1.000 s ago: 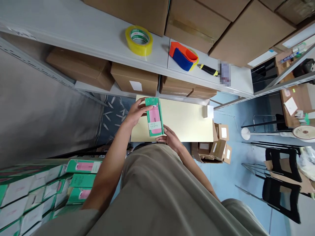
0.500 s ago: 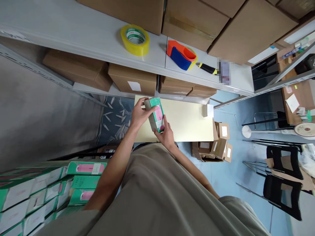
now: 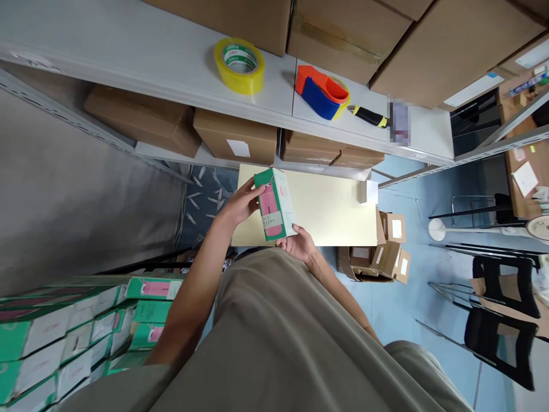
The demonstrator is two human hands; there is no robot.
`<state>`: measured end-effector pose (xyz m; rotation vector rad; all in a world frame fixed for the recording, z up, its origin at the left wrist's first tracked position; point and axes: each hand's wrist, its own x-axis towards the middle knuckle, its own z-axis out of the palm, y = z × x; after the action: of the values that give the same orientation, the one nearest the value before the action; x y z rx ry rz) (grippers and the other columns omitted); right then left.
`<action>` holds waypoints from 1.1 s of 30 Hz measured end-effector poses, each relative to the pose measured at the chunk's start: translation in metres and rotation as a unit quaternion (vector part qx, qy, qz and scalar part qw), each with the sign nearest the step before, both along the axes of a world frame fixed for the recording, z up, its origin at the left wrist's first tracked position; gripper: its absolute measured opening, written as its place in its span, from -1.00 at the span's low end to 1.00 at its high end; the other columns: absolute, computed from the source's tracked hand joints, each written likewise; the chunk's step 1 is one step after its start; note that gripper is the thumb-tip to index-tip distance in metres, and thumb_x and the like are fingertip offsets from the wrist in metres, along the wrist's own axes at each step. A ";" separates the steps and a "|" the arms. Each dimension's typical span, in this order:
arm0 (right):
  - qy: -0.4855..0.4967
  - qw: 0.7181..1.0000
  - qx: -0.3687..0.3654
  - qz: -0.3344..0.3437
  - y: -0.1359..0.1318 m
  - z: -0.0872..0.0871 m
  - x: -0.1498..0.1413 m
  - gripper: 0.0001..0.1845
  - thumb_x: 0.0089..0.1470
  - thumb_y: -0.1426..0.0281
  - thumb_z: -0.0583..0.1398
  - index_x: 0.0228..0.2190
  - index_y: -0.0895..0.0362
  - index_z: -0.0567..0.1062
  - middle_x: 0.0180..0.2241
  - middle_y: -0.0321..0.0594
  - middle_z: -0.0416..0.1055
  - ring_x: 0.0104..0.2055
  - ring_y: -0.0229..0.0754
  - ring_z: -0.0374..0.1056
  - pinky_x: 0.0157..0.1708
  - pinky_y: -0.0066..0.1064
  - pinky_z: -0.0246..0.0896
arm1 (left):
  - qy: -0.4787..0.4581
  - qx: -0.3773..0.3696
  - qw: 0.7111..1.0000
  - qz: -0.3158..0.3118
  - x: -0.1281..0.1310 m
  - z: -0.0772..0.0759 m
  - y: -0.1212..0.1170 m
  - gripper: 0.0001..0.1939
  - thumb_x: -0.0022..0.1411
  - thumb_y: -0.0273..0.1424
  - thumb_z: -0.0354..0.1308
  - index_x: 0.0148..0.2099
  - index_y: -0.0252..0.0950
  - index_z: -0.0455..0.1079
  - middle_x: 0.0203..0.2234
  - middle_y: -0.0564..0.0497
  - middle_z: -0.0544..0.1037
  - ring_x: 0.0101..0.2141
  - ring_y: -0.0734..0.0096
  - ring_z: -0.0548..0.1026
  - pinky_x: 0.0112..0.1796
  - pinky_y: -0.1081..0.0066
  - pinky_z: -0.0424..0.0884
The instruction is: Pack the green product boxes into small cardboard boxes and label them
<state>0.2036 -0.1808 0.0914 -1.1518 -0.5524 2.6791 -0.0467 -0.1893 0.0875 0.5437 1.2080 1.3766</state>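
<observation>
A green and white carton (image 3: pixel 271 206) with a pink bottle-like picture on its front is held up in both hands above the pale yellow tabletop (image 3: pixel 330 209). My left hand (image 3: pixel 241 204) grips its upper left side, thumb across the front. At the bottom right corner, my right hand (image 3: pixel 299 242) pinches the carton, with the thumb on the white side and the fingers curled beneath. A small white box (image 3: pixel 368 191) stands at the table's right end.
The grey shelf (image 3: pixel 171 63) ahead holds a yellow tape roll (image 3: pixel 239 66), an orange and blue tape dispenser (image 3: pixel 321 91) and a black-and-yellow-handled tool (image 3: pixel 369 116). Similar green cartons (image 3: pixel 55 337) are stacked at lower left. Opened brown boxes (image 3: pixel 381 252) lie right of the table; black chairs (image 3: pixel 500 337) stand beyond.
The carton has been turned in my hands, so its pink front now faces left and a white side shows on the right. My right hand has shifted down to the bottom corner.
</observation>
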 end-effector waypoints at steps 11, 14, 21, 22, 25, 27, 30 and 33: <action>-0.183 0.932 0.312 0.002 0.007 -0.012 0.001 -0.12 0.16 -0.21 0.42 0.30 0.04 0.49 0.16 -0.02 0.64 -0.01 -0.07 0.68 -0.04 -0.27 0.60 | 0.170 -0.046 0.983 0.058 -0.016 -0.001 0.012 -0.19 -0.09 0.03 0.67 0.14 -0.18 0.56 -0.03 -0.14 0.74 -0.16 0.09 0.70 -0.26 0.32 0.60; -0.228 0.888 0.399 0.009 0.002 -0.010 -0.004 -0.01 0.09 -0.16 0.49 0.38 0.02 0.45 0.26 0.06 0.57 0.17 0.03 0.61 0.05 -0.19 0.60 | 0.239 -0.035 0.967 0.074 -0.016 -0.002 0.013 -0.24 -0.04 0.01 0.63 0.13 -0.19 0.55 -0.04 -0.12 0.72 -0.15 0.10 0.69 -0.21 0.30 0.60; -0.265 0.829 0.492 0.033 -0.010 -0.001 -0.034 0.19 -0.07 0.09 0.61 0.51 -0.12 0.33 0.41 -0.02 0.42 0.32 0.16 0.47 0.26 -0.03 0.53 | 0.321 -0.046 0.942 0.084 0.001 0.008 0.006 -0.29 0.05 -0.03 0.61 0.20 -0.12 0.56 0.10 -0.10 0.69 -0.07 0.06 0.69 -0.06 0.20 0.60; -0.270 0.828 0.490 0.030 -0.009 -0.001 -0.036 0.20 -0.07 0.11 0.61 0.51 -0.12 0.32 0.42 -0.03 0.41 0.33 0.15 0.46 0.29 -0.03 0.50 | 0.317 -0.047 0.943 0.086 0.001 0.009 0.005 -0.23 0.04 -0.02 0.63 0.25 -0.11 0.54 0.13 -0.12 0.68 -0.07 0.05 0.69 -0.05 0.19 0.61; -0.232 0.879 0.416 0.009 -0.003 -0.001 -0.036 0.19 -0.03 0.11 0.56 0.53 -0.06 0.28 0.27 -0.09 0.55 0.17 0.04 0.56 0.17 -0.10 0.60 | 0.234 -0.056 0.966 0.094 -0.005 0.006 0.002 -0.03 0.10 0.05 0.60 0.45 -0.12 0.39 0.16 -0.20 0.67 -0.07 0.06 0.70 -0.07 0.18 0.63; -0.157 0.933 0.324 -0.006 0.001 -0.002 -0.032 0.03 0.04 0.04 0.48 0.45 0.00 0.36 0.11 -0.15 0.64 0.02 -0.03 0.61 -0.04 -0.19 0.69 | 0.156 -0.059 0.981 0.099 -0.011 0.002 -0.001 0.01 0.16 0.10 0.56 0.51 -0.13 0.32 0.16 -0.23 0.67 -0.02 0.05 0.71 -0.07 0.17 0.65; -0.051 0.977 0.206 -0.018 0.003 -0.001 -0.026 -0.27 0.05 -0.02 0.38 0.18 0.04 0.52 -0.01 -0.14 0.70 -0.04 0.00 0.65 -0.22 -0.25 0.70 | 0.083 -0.061 0.992 0.071 -0.018 -0.005 -0.008 0.00 0.07 0.11 0.62 0.43 -0.16 0.41 0.11 -0.21 0.69 0.05 0.02 0.70 0.00 0.14 0.67; -0.017 0.989 0.143 -0.025 -0.003 0.001 -0.024 -0.36 -0.04 -0.02 0.36 0.02 0.03 0.55 -0.05 -0.10 0.72 0.00 0.09 0.66 -0.20 -0.18 0.72 | 0.008 -0.065 0.998 0.002 -0.017 -0.011 -0.013 -0.09 0.04 0.18 0.62 0.29 -0.18 0.54 0.01 -0.20 0.73 -0.02 0.00 0.73 -0.07 0.15 0.68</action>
<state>0.1799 -0.1841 0.0919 -1.1153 -0.8677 2.4412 -0.0641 -0.2024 0.0767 0.4617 1.3024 1.2900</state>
